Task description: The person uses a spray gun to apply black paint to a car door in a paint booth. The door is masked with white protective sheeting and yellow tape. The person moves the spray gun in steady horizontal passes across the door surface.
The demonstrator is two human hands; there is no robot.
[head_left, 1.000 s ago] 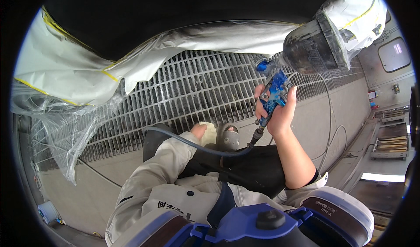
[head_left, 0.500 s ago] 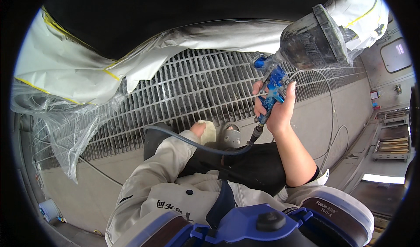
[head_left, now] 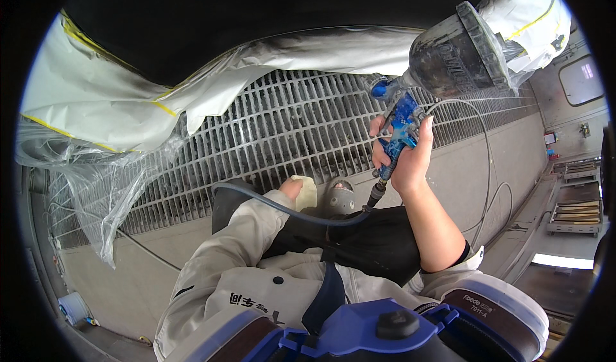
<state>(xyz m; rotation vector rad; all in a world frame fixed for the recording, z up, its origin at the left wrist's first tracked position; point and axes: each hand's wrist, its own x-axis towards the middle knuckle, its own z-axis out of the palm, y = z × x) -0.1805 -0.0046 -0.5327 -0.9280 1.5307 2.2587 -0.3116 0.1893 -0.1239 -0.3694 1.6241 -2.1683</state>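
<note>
My right hand [head_left: 414,153] is wrapped round the handle of a blue spray gun [head_left: 402,121], with fingers at its trigger. On top of the gun sits a dark, paint-stained cup [head_left: 454,57], tilted to the right. A grey-blue air hose [head_left: 289,213] joins the bottom of the handle and runs left across my left forearm. My left hand [head_left: 292,189] is closed on a pale yellow cloth [head_left: 306,195], low beside my knee. Ahead of the gun lies a glossy black panel [head_left: 256,9], edged by white masking paper [head_left: 333,51].
A metal floor grating [head_left: 276,124] stretches under the panel. Clear plastic sheeting [head_left: 106,182] hangs at the left. Loose hose [head_left: 487,150] trails over the floor at the right, near a wall and a rack [head_left: 575,212]. A blue respirator [head_left: 378,327] fills the lower edge.
The spray gun and its cup have tipped very slightly, the cup shifting a little upward. My left hand and the cloth stay almost in place.
</note>
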